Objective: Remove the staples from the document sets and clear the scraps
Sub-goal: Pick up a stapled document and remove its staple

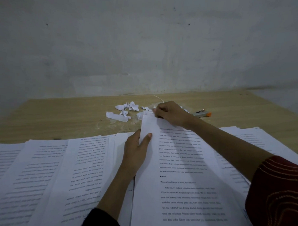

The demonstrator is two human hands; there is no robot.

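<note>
1. Two hands: my left hand and my right hand.
2. One document set, which I grip with both.
3. Loose printed pages fanned out on my left: at least four overlapping, though their edges blur together and I cannot count them exactly.
4. One pile of pages on my right; I cannot count its sheets.
5. Torn paper scraps: about six white pieces in one cluster, with some partly hidden behind my right hand.
6. One grey tool with an orange tip.
7. One table.
8. Two sleeves: one dark sleeve and one red patterned sleeve.
</note>
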